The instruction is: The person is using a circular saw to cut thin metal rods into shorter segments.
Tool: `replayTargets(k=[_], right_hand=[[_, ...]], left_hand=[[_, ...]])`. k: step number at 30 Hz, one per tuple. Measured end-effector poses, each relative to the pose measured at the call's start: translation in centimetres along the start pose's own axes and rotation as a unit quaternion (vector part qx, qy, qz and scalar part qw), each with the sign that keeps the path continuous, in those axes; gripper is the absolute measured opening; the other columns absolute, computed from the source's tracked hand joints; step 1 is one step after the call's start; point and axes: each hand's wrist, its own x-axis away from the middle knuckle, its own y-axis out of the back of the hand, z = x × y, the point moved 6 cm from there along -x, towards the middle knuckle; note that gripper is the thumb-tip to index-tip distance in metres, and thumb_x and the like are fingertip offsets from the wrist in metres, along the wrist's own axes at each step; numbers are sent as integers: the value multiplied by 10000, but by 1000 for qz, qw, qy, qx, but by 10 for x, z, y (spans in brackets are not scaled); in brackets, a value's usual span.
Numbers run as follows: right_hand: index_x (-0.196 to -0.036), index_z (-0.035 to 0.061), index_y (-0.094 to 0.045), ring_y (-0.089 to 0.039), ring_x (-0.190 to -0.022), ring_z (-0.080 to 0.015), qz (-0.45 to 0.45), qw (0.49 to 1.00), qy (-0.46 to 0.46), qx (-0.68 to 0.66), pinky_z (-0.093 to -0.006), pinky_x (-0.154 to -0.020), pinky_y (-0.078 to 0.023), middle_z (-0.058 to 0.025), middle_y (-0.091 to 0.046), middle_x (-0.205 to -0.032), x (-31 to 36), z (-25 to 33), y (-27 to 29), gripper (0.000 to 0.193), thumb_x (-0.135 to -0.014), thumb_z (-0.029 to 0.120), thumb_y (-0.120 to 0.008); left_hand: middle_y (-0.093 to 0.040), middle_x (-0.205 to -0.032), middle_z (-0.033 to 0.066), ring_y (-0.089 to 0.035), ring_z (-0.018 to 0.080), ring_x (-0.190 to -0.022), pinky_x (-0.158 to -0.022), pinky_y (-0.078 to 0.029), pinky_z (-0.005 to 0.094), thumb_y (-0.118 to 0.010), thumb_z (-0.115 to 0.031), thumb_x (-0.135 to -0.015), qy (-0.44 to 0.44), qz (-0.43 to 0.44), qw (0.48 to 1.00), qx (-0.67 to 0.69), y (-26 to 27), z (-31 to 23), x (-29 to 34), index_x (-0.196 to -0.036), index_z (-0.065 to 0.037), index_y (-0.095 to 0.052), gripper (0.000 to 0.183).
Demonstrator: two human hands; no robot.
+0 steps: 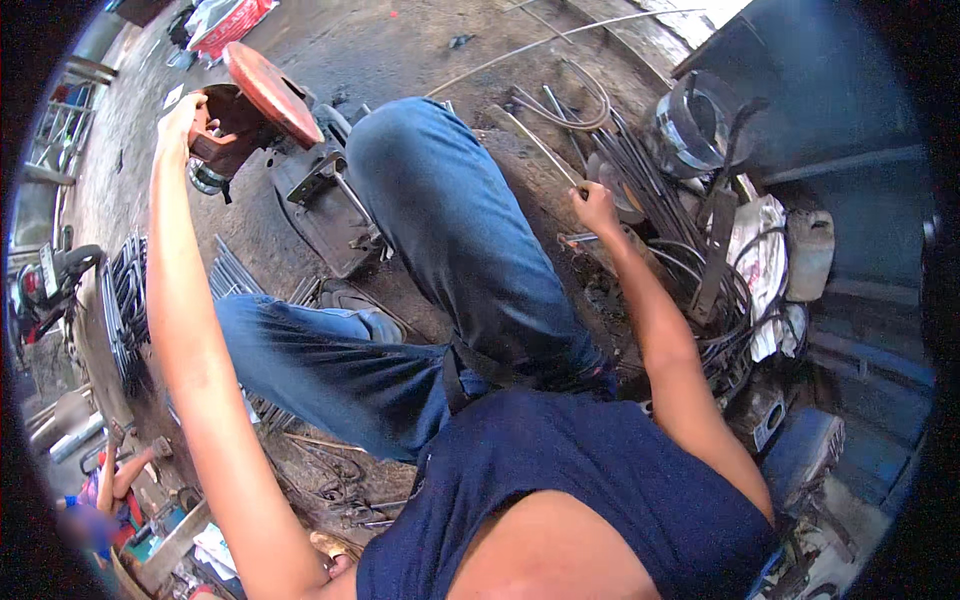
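Observation:
At the upper left stands a cut-off saw with a reddish round blade guard (268, 92) and a dark metal base (318, 225). My left arm reaches far out to it, and my left hand (182, 120) is closed around the saw's handle (212, 142). On the right, my right hand (597, 207) is closed on a thin metal rod (540, 147), which points away up and to the left. The saw's clamp (318, 178) sits beside my bent knee, which hides part of the base. Whether the blade turns cannot be seen.
Metal rods (650, 165), a coiled hose (735, 290) and a round metal band (690, 125) lie at the right beside a blue metal panel (850, 110). Bundled bent rods (125, 300) are at the left. Another person (105, 490) sits at the lower left.

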Motion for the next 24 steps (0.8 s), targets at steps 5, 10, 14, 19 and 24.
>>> replayTargets(k=[5,10,14,19,24], right_hand=[[-917,-34,-687,-672,-751,-356,1,999,-44,-19,-409,-672,-504,-234,-662,-775,15,-33,-3,305,-809,251,-680],[-916,-41,-683,-669,-748,-355,43,998,-42,-22,-412,-672,-502,-228,-663,-769,14,-39,-13,308,-814,249,-682],[-928,-41,-680,-670,-762,-348,57,996,-52,-35,-416,-688,-503,-220,-668,-788,0,-35,-29,298,-816,236,-685],[-961,-27,-684,-670,-790,-351,73,996,-28,-38,-420,-713,-507,-222,-673,-833,-28,-25,-59,307,-822,246,-682],[-996,-21,-676,-653,-905,-361,108,992,-24,-55,-418,-816,-504,-229,-673,-936,-46,-13,-83,314,-827,244,-674]], left_hand=[[-631,-941,118,-657,244,-657,-563,-542,352,-716,-248,-752,-28,12,999,-21,5,-2,-5,-1093,-39,-618,412],[-657,-893,124,-661,220,-656,-588,-545,342,-706,-321,-754,-1,29,998,-62,11,4,-13,-1065,11,-618,463],[-665,-876,106,-660,203,-672,-600,-540,318,-692,-345,-772,22,33,995,-90,16,7,-17,-1050,0,-627,448],[-655,-842,79,-640,183,-667,-586,-527,298,-681,-364,-795,15,46,993,-111,18,2,-12,-1042,-32,-630,418],[-636,-779,51,-601,150,-607,-548,-507,272,-659,-388,-817,51,32,989,-138,21,-2,-7,-1032,-69,-625,386]])
